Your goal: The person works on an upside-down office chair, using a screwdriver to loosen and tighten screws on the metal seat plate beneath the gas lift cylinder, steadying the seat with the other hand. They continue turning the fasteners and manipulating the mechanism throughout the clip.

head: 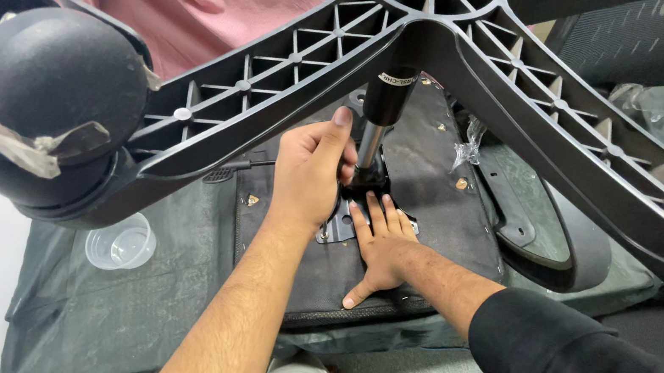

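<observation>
A: Gas cylinder (pixel 373 136) stands upright mid seat underside (pixel 433 200), under the star base (pixel 297 62). Left hand (pixel 308 171) wraps its foot.
B: Right hand (pixel 383 249) lies open, flat beside the mounting plate (pixel 337 226). Best keep it plumb, press square.

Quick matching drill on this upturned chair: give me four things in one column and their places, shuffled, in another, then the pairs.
Things:
1. left hand
2. right hand
3. cup
4. caster

Places:
A. flat on the seat underside by the metal plate
B. on the grey cover at lower left, clear plastic
C. wrapped around the base of the gas cylinder
D. at the end of the base's left leg, with torn tape on it

Pairs: 1-C, 2-A, 3-B, 4-D
</observation>
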